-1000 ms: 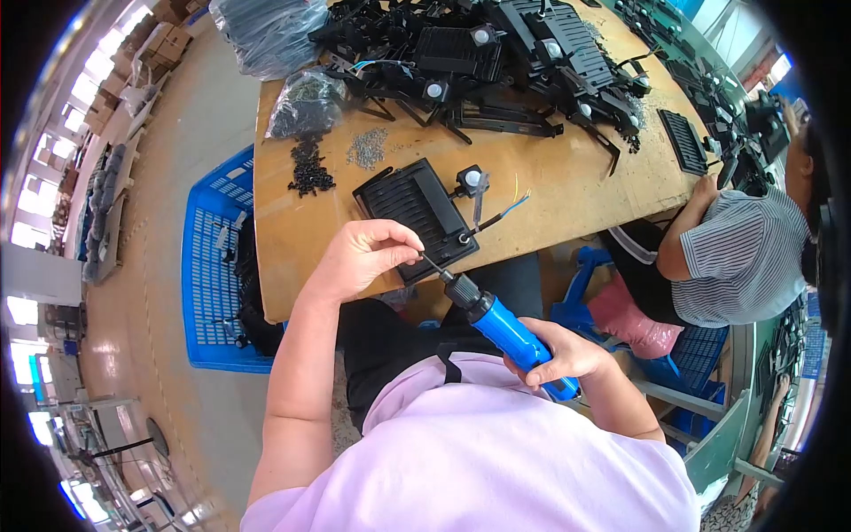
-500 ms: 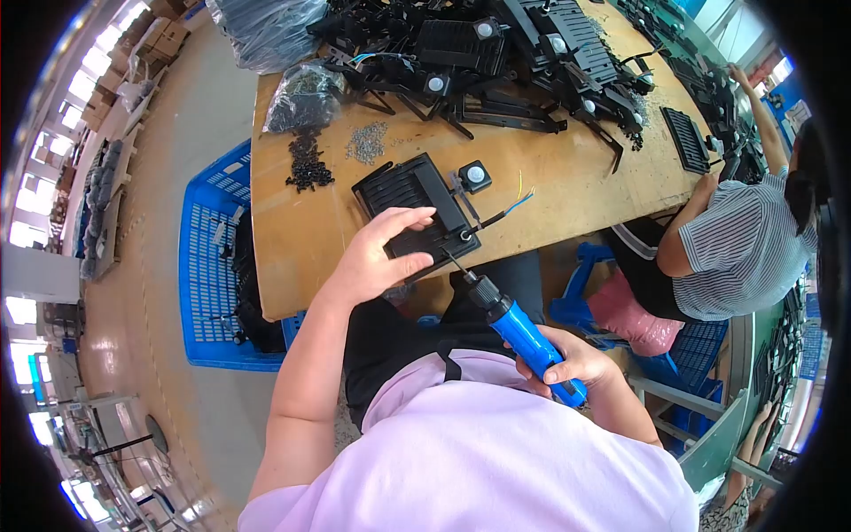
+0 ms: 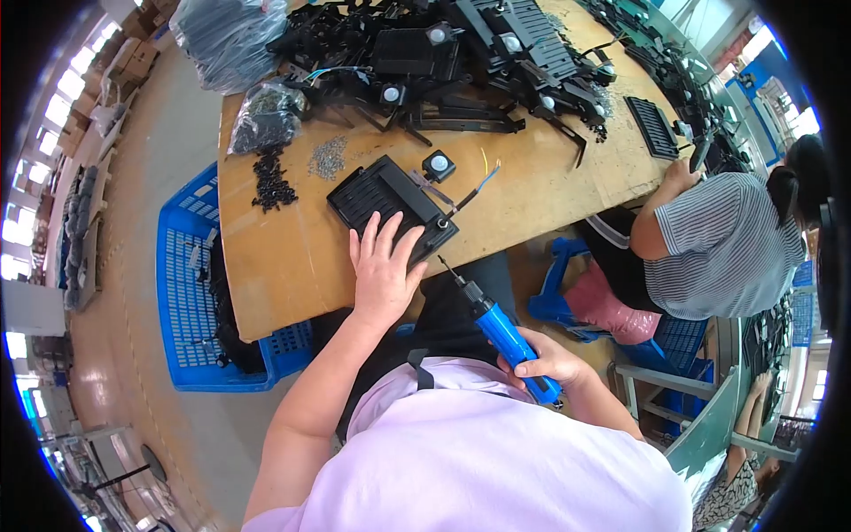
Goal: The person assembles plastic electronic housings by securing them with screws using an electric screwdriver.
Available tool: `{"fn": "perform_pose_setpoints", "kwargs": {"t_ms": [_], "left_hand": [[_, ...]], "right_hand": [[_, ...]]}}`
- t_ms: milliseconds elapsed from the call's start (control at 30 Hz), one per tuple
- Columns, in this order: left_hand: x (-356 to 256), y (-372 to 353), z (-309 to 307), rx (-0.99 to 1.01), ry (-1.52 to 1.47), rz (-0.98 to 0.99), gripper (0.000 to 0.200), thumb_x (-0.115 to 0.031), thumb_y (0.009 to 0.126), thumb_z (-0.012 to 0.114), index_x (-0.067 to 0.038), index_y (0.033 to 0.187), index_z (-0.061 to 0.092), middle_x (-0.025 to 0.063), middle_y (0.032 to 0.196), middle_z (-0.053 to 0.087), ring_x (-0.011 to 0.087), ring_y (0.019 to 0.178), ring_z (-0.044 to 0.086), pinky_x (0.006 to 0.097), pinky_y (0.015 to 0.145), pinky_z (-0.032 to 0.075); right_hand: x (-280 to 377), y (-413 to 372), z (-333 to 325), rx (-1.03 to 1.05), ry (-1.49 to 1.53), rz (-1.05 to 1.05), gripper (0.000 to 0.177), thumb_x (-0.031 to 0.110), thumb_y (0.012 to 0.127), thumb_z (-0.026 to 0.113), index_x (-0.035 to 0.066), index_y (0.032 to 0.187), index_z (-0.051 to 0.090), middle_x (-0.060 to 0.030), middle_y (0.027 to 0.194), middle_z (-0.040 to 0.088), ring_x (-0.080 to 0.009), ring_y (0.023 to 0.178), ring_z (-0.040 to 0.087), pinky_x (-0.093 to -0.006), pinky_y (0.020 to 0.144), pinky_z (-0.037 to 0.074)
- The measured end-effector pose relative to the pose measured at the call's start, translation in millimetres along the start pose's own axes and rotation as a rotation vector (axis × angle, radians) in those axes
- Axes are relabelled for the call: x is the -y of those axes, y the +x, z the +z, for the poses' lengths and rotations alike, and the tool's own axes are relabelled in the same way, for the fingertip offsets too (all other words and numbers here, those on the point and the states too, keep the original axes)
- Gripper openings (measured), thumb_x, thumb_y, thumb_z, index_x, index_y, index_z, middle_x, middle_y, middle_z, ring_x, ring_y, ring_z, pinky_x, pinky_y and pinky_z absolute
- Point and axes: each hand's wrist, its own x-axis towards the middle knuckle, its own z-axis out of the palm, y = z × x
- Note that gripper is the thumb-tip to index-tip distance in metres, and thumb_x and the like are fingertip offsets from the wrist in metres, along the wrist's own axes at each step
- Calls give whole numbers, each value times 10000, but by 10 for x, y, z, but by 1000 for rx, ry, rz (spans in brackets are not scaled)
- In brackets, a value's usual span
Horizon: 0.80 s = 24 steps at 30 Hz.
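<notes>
A black finned lamp housing [image 3: 377, 191] lies on the wooden table, with a small sensor [image 3: 439, 165] and a cable with bare coloured wires [image 3: 479, 188] at its right side. My left hand [image 3: 386, 270] rests spread, its fingertips on the housing's near edge. My right hand [image 3: 545, 359] is wrapped round a blue electric screwdriver [image 3: 507, 337]. The screwdriver's bit points up and left, just off the housing's near right corner.
Black screws [image 3: 271, 182] and silver screws [image 3: 328, 158] lie beside a plastic bag [image 3: 266, 117]. Black lamp parts [image 3: 412, 53] are heaped at the back. A blue crate [image 3: 188, 301] stands left of the table [image 3: 284, 257]. A co-worker in a striped shirt [image 3: 709, 244] sits at right.
The screwdriver's bit has come away from the housing's corner. My left hand has opened out, fingers now spread on the housing's near edge. The whole view has shifted.
</notes>
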Motion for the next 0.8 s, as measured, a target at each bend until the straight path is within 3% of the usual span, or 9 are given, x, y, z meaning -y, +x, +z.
{"fn": "perform_pose_setpoints", "kwargs": {"t_ms": [233, 800], "left_hand": [[-57, -38, 79, -89, -60, -7, 198, -136, 789, 800, -139, 934, 664, 77, 1393, 573, 357, 1411, 421, 628, 1204, 208], [-74, 17, -17, -48, -98, -41, 129, -124, 813, 775, -113, 881, 666, 74, 1311, 626, 340, 1359, 487, 639, 1178, 247]], "right_hand": [[-44, 72, -17, -9, 1, -24, 769, 349, 780, 885, -11, 1316, 467, -88, 1004, 608, -146, 771, 625, -295, 696, 534], [-82, 159, -28, 17, -2, -47, 756, 363, 783, 877, -6, 1306, 474, -94, 997, 612, -155, 762, 639, -306, 697, 548]]}}
